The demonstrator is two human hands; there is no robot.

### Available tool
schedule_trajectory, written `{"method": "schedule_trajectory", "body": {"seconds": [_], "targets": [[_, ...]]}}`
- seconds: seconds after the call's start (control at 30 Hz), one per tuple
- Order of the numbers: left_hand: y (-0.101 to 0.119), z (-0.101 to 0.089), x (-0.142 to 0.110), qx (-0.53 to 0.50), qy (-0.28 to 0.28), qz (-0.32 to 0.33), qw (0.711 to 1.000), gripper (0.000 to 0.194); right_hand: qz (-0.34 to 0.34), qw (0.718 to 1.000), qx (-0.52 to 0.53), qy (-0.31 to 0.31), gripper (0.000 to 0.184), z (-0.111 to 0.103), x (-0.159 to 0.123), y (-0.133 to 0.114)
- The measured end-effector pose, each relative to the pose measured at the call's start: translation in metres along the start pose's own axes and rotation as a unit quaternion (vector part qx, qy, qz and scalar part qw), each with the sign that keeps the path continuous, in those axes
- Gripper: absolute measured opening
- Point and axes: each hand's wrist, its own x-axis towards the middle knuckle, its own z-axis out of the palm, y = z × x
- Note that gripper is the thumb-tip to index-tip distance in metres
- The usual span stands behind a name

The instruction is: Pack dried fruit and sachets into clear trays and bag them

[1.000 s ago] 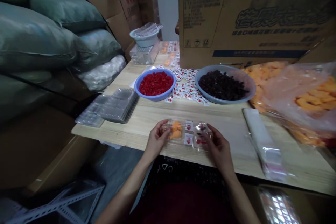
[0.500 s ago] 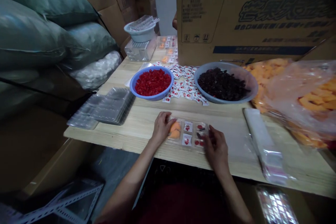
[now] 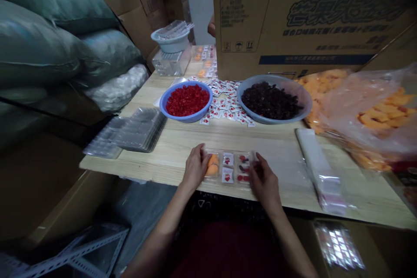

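Observation:
A clear plastic compartment tray (image 3: pixel 219 179) lies near the table's front edge. Orange dried fruit pieces (image 3: pixel 213 166) fill its left side, two small white sachets (image 3: pixel 227 175) with red prints sit in the middle, and red and dark pieces (image 3: pixel 243 167) lie in the right compartments. My left hand (image 3: pixel 194 168) is closed on the tray's left edge, thumb near the orange pieces. At the opposite edge, my right hand (image 3: pixel 265 182) has its fingers curled against the tray, partly hiding that side.
Behind the tray stand a blue bowl of red pieces (image 3: pixel 163 103), a bowl of dark pieces (image 3: pixel 308 110) and scattered sachets (image 3: pixel 224 103). Stacked empty trays (image 3: pixel 140 128) lie left. Clear plastic sleeves (image 3: pixel 319 169) and bagged orange fruit (image 3: pixel 381 113) are right. A large carton (image 3: pixel 293 21) blocks the back.
Both hands and the tray have shifted slightly towards me, close to the table's front edge. The camera view has turned a little to the right. The tray's contents look the same.

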Motion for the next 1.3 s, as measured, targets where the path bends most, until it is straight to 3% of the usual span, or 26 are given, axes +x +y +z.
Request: {"method": "schedule_trajectory", "body": {"seconds": [0.1,0.2,0.33,0.4,0.53,0.6,0.7,0.83,0.93,1.03,1.1,1.2,1.3], "targets": [[-0.003,-0.001,-0.002,-0.068,0.000,-0.027,0.997,0.045,0.054,0.991,0.120,0.004,0.064,0.000,-0.001,-0.001],[-0.001,0.003,-0.002,-0.204,0.007,-0.090,0.975,0.051,0.111,0.956,0.272,0.001,0.074,-0.004,0.000,-0.006],[0.010,0.008,-0.002,-0.415,0.010,-0.205,0.886,0.063,0.203,0.895,0.394,-0.046,0.090,-0.016,0.006,-0.021],[0.019,0.008,-0.006,-0.477,-0.006,-0.233,0.847,0.061,0.224,0.881,0.415,-0.043,0.093,-0.022,0.010,-0.028],[0.033,0.001,-0.016,-0.535,-0.192,-0.257,0.782,0.045,0.228,0.887,0.401,-0.022,0.091,-0.030,0.018,-0.032],[0.036,-0.002,-0.021,-0.551,-0.251,-0.268,0.749,0.041,0.224,0.894,0.388,-0.033,0.090,-0.032,0.022,-0.031],[0.038,-0.002,-0.024,-0.564,-0.263,-0.303,0.722,0.041,0.224,0.893,0.386,-0.051,0.086,-0.033,0.026,-0.028],[0.039,0.005,-0.026,-0.539,-0.247,-0.374,0.713,0.038,0.210,0.894,0.390,-0.064,0.074,-0.033,0.032,-0.021],[0.041,0.009,-0.027,-0.525,-0.219,-0.401,0.718,0.036,0.153,0.934,0.321,-0.041,0.063,-0.040,0.029,-0.015],[0.039,0.007,-0.026,-0.520,-0.182,-0.410,0.727,0.034,0.084,0.985,0.151,0.004,0.049,-0.061,0.017,-0.013],[0.036,0.002,-0.023,-0.520,-0.158,-0.410,0.732,0.031,0.044,0.998,0.036,0.031,0.039,-0.077,0.011,-0.013],[0.032,-0.005,-0.017,-0.522,-0.134,-0.414,0.734,0.027,-0.007,0.990,-0.140,0.029,0.030,-0.090,0.012,-0.013],[0.030,-0.011,-0.013,-0.527,-0.113,-0.412,0.735,0.026,-0.018,0.939,-0.344,-0.029,0.029,-0.079,0.021,-0.017]]}}
